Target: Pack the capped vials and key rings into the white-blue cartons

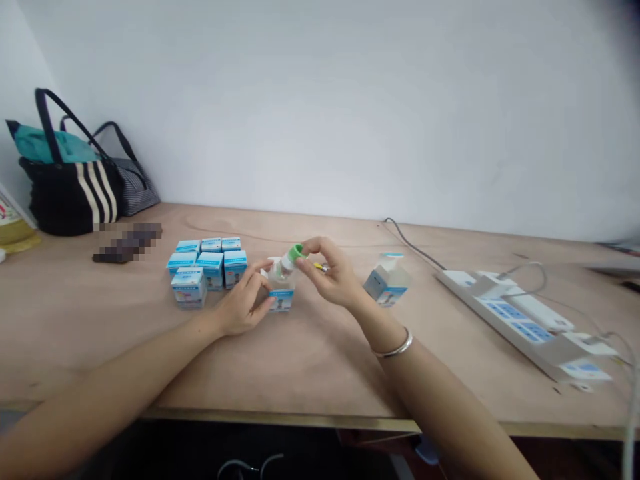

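Over the plywood table (320, 353), we list one clear plastic bottle (281, 272), smooth and tilted, with a green cap (297, 252) — right hand (333, 277) pinching that cap, left hand (243, 303) closed around the bottle's base. Just beneath sits a blue-and-white carton (281, 301); a small yellow piece (319, 266) shows by the right fingertips.

No readable text, print on cartons (209, 269) too small

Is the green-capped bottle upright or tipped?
Tipped: the clear bottle leans sideways, its green cap pointing up toward the right hand.
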Demonstrator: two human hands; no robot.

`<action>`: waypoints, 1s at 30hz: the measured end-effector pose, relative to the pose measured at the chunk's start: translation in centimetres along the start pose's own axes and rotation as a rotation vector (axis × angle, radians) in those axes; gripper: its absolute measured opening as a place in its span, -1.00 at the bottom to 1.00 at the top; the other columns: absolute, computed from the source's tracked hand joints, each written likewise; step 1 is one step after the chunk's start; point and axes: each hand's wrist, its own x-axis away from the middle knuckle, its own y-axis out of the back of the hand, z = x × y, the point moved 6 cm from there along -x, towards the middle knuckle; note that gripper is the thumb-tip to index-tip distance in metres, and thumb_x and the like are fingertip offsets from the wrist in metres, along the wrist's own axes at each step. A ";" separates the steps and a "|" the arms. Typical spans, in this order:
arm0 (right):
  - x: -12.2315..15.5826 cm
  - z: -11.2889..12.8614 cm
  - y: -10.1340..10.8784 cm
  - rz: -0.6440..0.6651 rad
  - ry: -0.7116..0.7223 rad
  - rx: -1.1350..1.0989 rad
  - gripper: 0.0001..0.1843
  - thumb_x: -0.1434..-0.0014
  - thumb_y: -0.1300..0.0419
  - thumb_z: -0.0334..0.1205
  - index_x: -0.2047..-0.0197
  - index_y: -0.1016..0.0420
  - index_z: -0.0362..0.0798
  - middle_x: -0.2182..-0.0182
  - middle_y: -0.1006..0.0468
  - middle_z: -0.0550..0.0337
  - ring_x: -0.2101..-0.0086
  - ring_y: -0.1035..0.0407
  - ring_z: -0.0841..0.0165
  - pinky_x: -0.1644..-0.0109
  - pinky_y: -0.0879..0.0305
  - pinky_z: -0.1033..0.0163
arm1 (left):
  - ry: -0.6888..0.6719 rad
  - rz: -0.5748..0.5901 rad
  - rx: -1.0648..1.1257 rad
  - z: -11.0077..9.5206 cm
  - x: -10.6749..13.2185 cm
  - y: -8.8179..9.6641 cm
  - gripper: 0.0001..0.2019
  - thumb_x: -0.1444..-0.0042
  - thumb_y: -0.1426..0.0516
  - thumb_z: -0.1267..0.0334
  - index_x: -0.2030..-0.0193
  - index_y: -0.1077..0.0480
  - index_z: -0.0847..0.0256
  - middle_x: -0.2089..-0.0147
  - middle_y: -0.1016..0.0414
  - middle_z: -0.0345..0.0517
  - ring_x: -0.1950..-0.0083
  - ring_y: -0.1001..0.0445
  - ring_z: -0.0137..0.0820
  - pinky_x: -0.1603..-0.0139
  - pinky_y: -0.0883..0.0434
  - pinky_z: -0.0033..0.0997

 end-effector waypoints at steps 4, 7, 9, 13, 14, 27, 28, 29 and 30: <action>0.5 1.1 -1.7 0.192 0.117 0.113 -0.87 -0.18 -0.12 -0.15 0.33 -0.34 -0.02 0.35 -0.48 0.11 0.27 -0.31 0.29 0.05 -0.19 0.13 | -0.028 -0.016 -0.008 -0.3 0.0 0.1 -0.80 -0.08 -0.09 0.39 0.18 -0.16 0.18 -0.24 -0.10 0.19 -0.26 -0.21 -0.16 -0.19 -0.28 -0.07; 0.9 0.7 -2.9 0.279 0.098 0.157 -0.86 -0.18 -0.12 -0.14 0.32 -0.40 -0.03 0.36 -0.50 0.11 0.27 -0.32 0.28 0.05 -0.19 0.11 | -0.031 -0.010 -0.003 -0.4 0.0 0.1 -0.80 -0.07 -0.10 0.40 0.19 -0.16 0.18 -0.25 -0.10 0.20 -0.25 -0.23 -0.15 -0.18 -0.28 -0.05; 1.3 0.4 -3.6 0.319 0.086 0.164 -0.85 -0.18 -0.13 -0.14 0.32 -0.44 -0.02 0.33 -0.51 0.10 0.22 -0.32 0.26 0.02 -0.19 0.09 | -0.033 -0.011 0.004 -0.4 0.0 0.1 -0.80 -0.07 -0.10 0.41 0.19 -0.16 0.18 -0.25 -0.10 0.20 -0.26 -0.23 -0.15 -0.18 -0.28 -0.06; 1.4 -0.9 -2.7 0.241 0.058 0.131 -0.80 -0.20 -0.11 -0.14 0.23 -0.53 0.00 0.08 -0.44 0.03 0.04 -0.30 0.25 -0.04 -0.19 0.11 | -0.034 -0.009 0.021 -0.2 0.0 0.1 -0.80 -0.09 -0.09 0.39 0.16 -0.16 0.18 -0.22 -0.13 0.19 -0.26 -0.21 -0.18 -0.18 -0.29 -0.08; 1.3 -1.7 -1.9 0.190 0.008 0.145 -0.78 -0.20 -0.10 -0.14 0.20 -0.53 -0.01 0.06 -0.43 0.01 0.05 -0.32 0.26 -0.01 -0.22 0.13 | -0.031 -0.010 0.023 -0.1 0.0 0.1 -0.78 -0.10 -0.09 0.38 0.13 -0.16 0.19 -0.21 -0.15 0.18 -0.26 -0.21 -0.19 -0.18 -0.29 -0.09; 4.7 -9.0 1.0 0.527 -0.678 0.641 -0.76 0.13 -0.26 -0.28 0.73 -0.34 -0.05 0.63 -0.45 0.13 0.52 -0.33 0.33 0.48 -0.08 0.30 | 0.014 0.019 -0.015 0.5 -0.4 0.2 -0.73 -0.08 -0.13 0.28 0.05 -0.27 0.16 -0.16 -0.22 0.08 -0.18 -0.31 -0.21 -0.17 -0.32 -0.15; 4.7 -9.1 0.8 0.534 -0.678 0.621 -0.72 0.13 -0.26 -0.30 0.76 -0.31 -0.05 0.67 -0.41 0.16 0.54 -0.31 0.35 0.49 -0.07 0.30 | 0.016 0.018 -0.012 0.5 -0.4 0.2 -0.73 -0.08 -0.13 0.27 0.06 -0.27 0.17 -0.15 -0.22 0.08 -0.18 -0.31 -0.21 -0.17 -0.32 -0.15; 4.7 -9.1 0.7 0.535 -0.679 0.602 -0.70 0.12 -0.25 -0.30 0.77 -0.28 -0.05 0.70 -0.37 0.18 0.56 -0.29 0.36 0.49 -0.06 0.29 | 0.018 0.020 -0.008 0.5 -0.4 0.2 -0.74 -0.08 -0.13 0.27 0.06 -0.27 0.17 -0.15 -0.23 0.08 -0.18 -0.31 -0.21 -0.17 -0.32 -0.15; 4.6 -9.1 0.7 0.531 -0.679 0.585 -0.68 0.11 -0.24 -0.30 0.78 -0.27 -0.06 0.73 -0.34 0.19 0.57 -0.27 0.36 0.49 -0.05 0.29 | 0.019 0.023 -0.005 0.5 -0.3 0.2 -0.74 -0.09 -0.13 0.27 0.07 -0.27 0.17 -0.15 -0.23 0.08 -0.18 -0.31 -0.21 -0.17 -0.32 -0.15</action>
